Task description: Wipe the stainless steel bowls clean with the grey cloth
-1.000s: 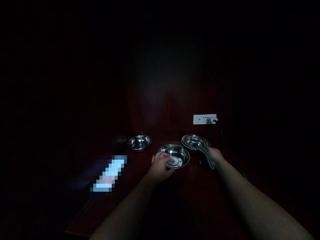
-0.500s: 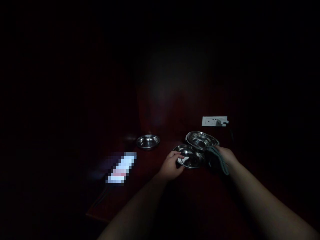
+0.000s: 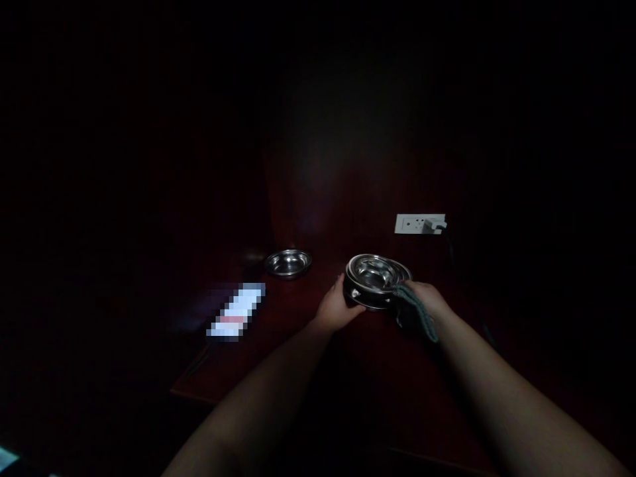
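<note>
My left hand (image 3: pixel 338 310) is closed on the left side of a shiny steel bowl (image 3: pixel 370 299), thumb low near its front. Over that bowl sit other steel bowls (image 3: pixel 376 272), overlapping it, their rims close together. At their right edge, my right hand (image 3: pixel 427 297) is closed with a grey-green cloth (image 3: pixel 417 313) hanging from it. The fingers of this hand are partly hidden behind the cloth and rims. Apart from these, another steel bowl (image 3: pixel 289 264) rests on the dark red table (image 3: pixel 298 318) to the left.
A lit phone (image 3: pixel 237 311), its screen pixelated, lies at the left of the table. On the wall behind is a white socket plate (image 3: pixel 408 224) with a plug (image 3: pixel 434 226) in it. Most of the surroundings are dark.
The bowls at my right hand have come left over the one in my left hand, which earlier lay in front of them. The whole view has shifted slightly.
</note>
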